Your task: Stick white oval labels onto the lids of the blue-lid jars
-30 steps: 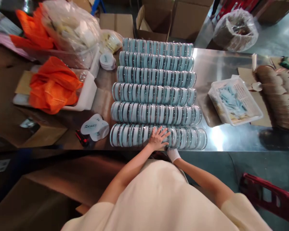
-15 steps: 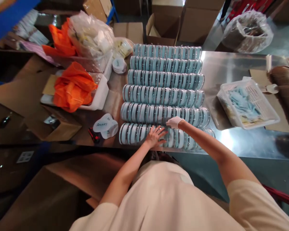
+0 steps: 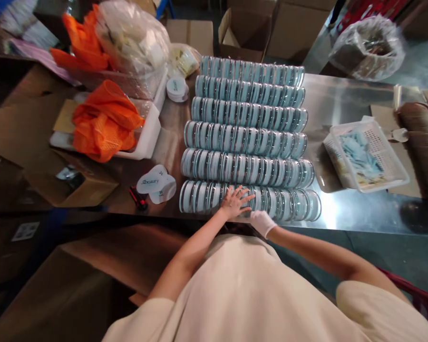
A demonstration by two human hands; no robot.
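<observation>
Several rows of round clear-lidded blue cases lie edge-on, side by side, on a shiny metal table. My left hand, bare with fingers spread, presses flat on top of the nearest row near its middle. My right hand, in a white glove, sits at the table's front edge against the near side of that same row, just right of my left hand. Whether its fingers grip a case I cannot tell.
Left of the rows: loose white lids, a small red-and-black tool, a white tray with orange mesh bags, clear plastic bags. Right: white basket of blue sachets, brown paper stacks. Cardboard boxes stand behind.
My gloved right hand came back from the second row to the table's front edge beside the nearest row. My left hand stayed pressed on that row.
</observation>
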